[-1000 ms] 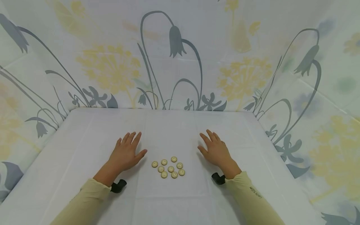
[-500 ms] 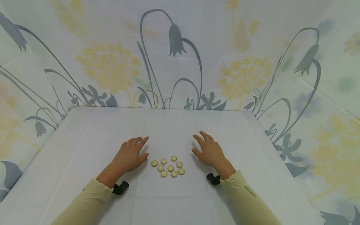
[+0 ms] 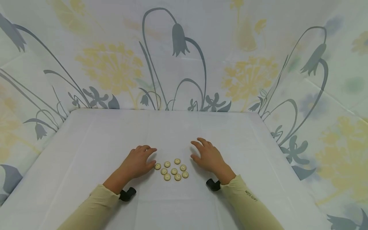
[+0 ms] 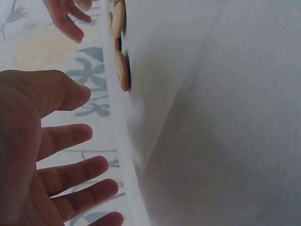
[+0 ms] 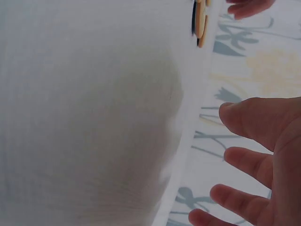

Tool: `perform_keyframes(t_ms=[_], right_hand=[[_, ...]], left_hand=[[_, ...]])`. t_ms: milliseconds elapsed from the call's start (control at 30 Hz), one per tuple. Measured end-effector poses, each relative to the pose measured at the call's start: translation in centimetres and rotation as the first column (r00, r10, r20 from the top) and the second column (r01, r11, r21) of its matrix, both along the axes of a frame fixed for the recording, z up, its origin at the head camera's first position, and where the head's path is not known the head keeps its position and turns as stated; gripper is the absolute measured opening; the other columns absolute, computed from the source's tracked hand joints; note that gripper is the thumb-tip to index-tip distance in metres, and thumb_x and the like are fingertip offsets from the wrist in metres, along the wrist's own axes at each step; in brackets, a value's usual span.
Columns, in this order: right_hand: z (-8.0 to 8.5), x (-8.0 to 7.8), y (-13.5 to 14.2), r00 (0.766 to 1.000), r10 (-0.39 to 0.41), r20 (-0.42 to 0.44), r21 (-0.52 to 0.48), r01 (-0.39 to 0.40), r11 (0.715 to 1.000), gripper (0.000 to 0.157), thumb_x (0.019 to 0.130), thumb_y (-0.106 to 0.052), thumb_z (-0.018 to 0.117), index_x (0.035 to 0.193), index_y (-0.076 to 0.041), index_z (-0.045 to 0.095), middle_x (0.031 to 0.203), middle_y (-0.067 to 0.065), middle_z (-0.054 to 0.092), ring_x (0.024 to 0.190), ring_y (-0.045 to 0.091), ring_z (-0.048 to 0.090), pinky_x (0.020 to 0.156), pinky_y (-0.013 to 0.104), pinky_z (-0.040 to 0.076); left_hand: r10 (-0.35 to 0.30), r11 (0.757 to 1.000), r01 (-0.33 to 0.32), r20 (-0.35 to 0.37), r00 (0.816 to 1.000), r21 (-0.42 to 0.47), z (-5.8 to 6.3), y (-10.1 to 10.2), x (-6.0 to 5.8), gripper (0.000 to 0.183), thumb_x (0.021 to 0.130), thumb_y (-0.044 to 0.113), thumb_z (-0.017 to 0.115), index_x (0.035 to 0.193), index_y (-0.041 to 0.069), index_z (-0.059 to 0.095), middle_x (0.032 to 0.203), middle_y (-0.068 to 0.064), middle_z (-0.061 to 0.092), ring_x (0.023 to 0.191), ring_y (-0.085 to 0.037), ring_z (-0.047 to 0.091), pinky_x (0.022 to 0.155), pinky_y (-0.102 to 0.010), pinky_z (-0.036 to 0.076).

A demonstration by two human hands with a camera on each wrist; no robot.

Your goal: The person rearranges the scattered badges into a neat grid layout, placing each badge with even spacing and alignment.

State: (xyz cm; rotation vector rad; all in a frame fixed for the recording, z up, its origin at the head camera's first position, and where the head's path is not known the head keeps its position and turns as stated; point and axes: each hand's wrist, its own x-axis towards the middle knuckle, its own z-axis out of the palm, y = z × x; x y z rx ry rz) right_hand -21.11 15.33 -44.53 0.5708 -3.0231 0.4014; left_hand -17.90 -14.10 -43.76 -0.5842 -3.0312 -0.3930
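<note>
Several round, pale wooden buttons (image 3: pixel 174 171) lie flat in a loose cluster on the white-covered table. My left hand (image 3: pixel 137 162) hovers at the cluster's left side, fingers spread and relaxed. Its thumb tip is close to the leftmost button (image 3: pixel 157 166); the left wrist view shows a gap between thumb and buttons (image 4: pixel 121 70). To the right of the cluster my right hand (image 3: pixel 209 156) is held above the cloth, its fingers loosely bent and holding nothing. Buttons (image 5: pixel 201 21) appear edge-on at the top of the right wrist view, apart from that hand.
A white cloth (image 3: pixel 178 204) with fold creases covers the table. Behind and at both sides hangs a curtain (image 3: pixel 184 64) printed with grey and yellow flowers. Black wrist cameras (image 3: pixel 127 194) sit under both sleeves' cuffs.
Both hands have moved inward, toward the buttons, the left one rightward and the right one leftward. Their fingers have bent slightly more. The buttons lie as before.
</note>
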Motion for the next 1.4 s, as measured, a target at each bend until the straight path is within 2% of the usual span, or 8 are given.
perform_keyframes(t_ms=[300, 900, 1100, 1400], right_hand=[[0.2, 0.6, -1.0, 1.000, 0.029, 0.011, -0.004, -0.029, 1.000, 0.050, 0.090, -0.038, 0.065, 0.136, -0.021, 0.054, 0.144, 0.010, 0.047, 0.129, 0.036, 0.048, 0.097, 0.053, 0.045], [-0.1, 1.8, -2.5, 0.992, 0.124, 0.028, -0.054, -0.122, 0.991, 0.039, 0.088, -0.033, 0.069, 0.123, -0.018, 0.062, 0.127, 0.008, 0.056, 0.118, 0.031, 0.054, 0.092, 0.048, 0.047], [-0.2, 1.9, -3.0, 0.989, 0.133, 0.067, -0.055, -0.130, 0.990, 0.033, 0.088, -0.035, 0.069, 0.116, -0.018, 0.064, 0.121, 0.006, 0.059, 0.114, 0.028, 0.055, 0.093, 0.046, 0.046], [-0.3, 2.2, -3.3, 0.985, 0.163, 0.062, -0.023, -0.162, 0.986, 0.025, 0.086, -0.032, 0.067, 0.104, -0.016, 0.068, 0.101, 0.001, 0.062, 0.093, 0.018, 0.057, 0.083, 0.038, 0.047]], left_hand=[[-0.018, 0.998, 0.013, 0.071, 0.997, 0.065, -0.4, 0.6, 0.2, 0.036, 0.090, 0.025, 0.064, 0.121, 0.008, 0.063, 0.121, -0.012, 0.061, 0.117, -0.032, 0.056, 0.097, -0.051, 0.044], [-0.040, 0.998, 0.038, 0.026, 0.999, 0.058, -0.6, 1.6, 0.3, 0.024, 0.087, 0.026, 0.066, 0.102, 0.008, 0.070, 0.098, -0.006, 0.067, 0.094, -0.026, 0.062, 0.083, -0.047, 0.048], [-0.043, 0.996, 0.039, 0.051, 0.998, 0.078, -0.7, 1.6, 0.3, 0.021, 0.088, 0.023, 0.064, 0.101, 0.008, 0.070, 0.095, -0.005, 0.065, 0.090, -0.023, 0.060, 0.082, -0.045, 0.048], [-0.045, 0.994, 0.034, 0.110, 0.993, 0.103, -0.8, 1.6, 0.2, 0.018, 0.086, 0.021, 0.066, 0.099, 0.009, 0.070, 0.092, -0.002, 0.062, 0.086, -0.019, 0.057, 0.081, -0.040, 0.047]])
